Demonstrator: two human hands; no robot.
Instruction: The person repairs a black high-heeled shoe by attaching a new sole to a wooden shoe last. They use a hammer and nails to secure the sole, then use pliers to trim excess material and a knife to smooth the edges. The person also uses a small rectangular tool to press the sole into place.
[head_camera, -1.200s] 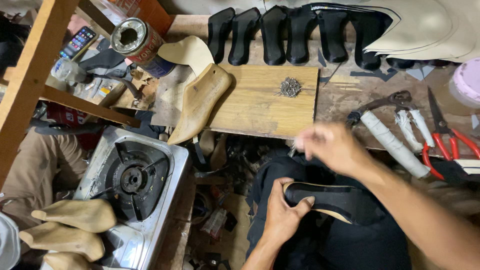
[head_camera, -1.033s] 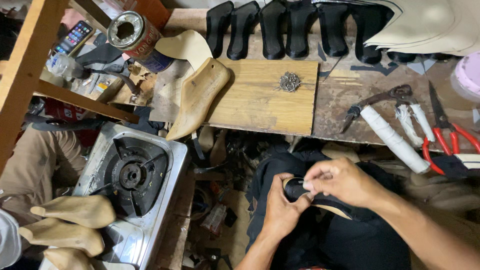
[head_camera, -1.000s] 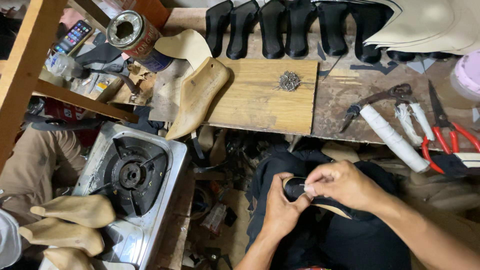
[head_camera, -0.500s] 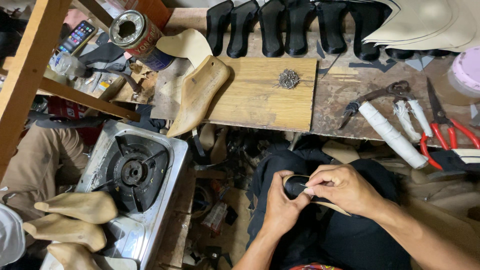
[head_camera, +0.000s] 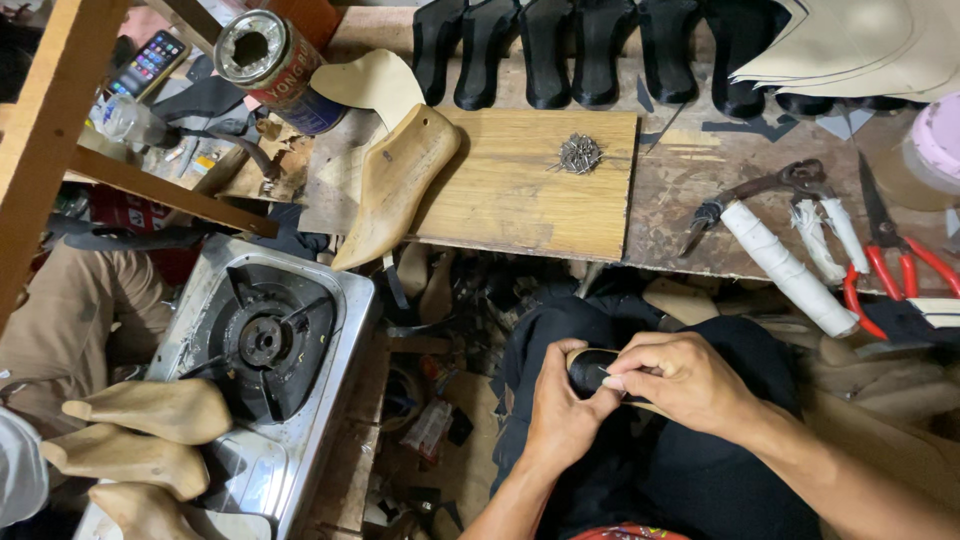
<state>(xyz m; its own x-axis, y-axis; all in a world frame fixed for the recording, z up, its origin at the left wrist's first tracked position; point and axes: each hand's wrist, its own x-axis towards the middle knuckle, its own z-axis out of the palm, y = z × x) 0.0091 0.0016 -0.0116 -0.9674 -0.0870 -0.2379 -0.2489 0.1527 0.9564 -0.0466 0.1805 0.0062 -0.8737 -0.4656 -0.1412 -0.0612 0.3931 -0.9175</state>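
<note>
Head view, looking down over the lap. Both hands work a black shoe piece held above the dark trousers, below the table's near edge. Left hand is closed around it from underneath, thumb up along its near side. Right hand is curled over the top, fingertips pinched at the rounded end; what they pinch is too small to tell. The piece's long axis runs roughly left to right, the rounded end pointing left; the rest is hidden under the right hand, with a pale edge showing along it.

On the table: a wooden board with a small heap of tacks, a wooden shoe last lying tilted across its left edge, a row of black sole pieces at the back, taped pincers and red-handled pliers at right. A gas burner sits lower left, more lasts beside it.
</note>
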